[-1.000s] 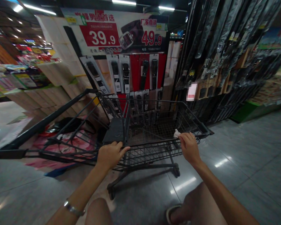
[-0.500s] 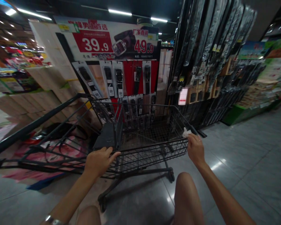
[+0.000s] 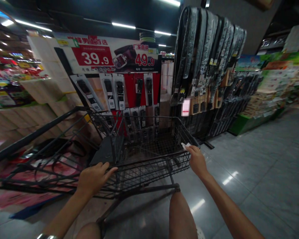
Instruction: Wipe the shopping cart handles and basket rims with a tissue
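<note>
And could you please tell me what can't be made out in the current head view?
All in the head view:
White scrap: partly covered by the right hand.
Left hand: fingertips hidden behind its own knuckles.
Shopping cart: one end cut off by the left edge.
Bracelet: cut off by the bottom edge.
Hanging tag: wording lost to pixelation.

Dim light from ceiling tubes, glare on floor

Cart before belt display
</note>
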Demonstrator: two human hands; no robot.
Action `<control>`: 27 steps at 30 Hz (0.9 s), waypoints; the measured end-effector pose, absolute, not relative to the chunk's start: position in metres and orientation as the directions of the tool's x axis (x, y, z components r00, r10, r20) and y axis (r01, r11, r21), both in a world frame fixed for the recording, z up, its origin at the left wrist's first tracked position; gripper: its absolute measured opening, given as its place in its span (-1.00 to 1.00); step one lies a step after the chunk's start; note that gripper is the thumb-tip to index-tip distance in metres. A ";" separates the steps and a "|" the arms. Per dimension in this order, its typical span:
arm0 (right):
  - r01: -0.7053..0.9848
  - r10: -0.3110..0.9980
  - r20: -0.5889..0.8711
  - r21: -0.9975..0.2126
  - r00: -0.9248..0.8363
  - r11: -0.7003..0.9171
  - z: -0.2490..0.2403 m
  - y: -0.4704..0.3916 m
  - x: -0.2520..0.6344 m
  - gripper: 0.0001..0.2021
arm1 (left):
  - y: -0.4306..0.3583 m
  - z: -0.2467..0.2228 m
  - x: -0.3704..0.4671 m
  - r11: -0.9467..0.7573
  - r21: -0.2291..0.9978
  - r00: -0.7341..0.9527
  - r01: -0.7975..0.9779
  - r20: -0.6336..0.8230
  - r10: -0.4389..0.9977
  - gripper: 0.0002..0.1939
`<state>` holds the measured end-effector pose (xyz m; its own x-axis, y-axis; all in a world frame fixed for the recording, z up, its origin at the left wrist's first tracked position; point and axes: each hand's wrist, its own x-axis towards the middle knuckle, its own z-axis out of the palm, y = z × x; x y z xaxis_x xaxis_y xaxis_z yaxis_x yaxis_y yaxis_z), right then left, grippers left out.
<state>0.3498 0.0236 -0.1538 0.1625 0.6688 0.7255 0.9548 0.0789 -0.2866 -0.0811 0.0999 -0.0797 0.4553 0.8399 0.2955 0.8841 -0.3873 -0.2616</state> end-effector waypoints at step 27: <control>0.878 0.771 0.636 -0.350 -0.035 0.328 -0.129 0.042 0.270 -0.71 | 0.117 -0.083 -0.091 -0.330 -0.264 0.404 0.906 0.309 0.861 -0.50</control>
<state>0.2700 0.0424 -0.1291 -0.0345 0.7711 0.6357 0.8776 0.3277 -0.3498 -0.0910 0.1171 -0.0832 0.4041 0.8609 0.3092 0.9061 -0.3304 -0.2642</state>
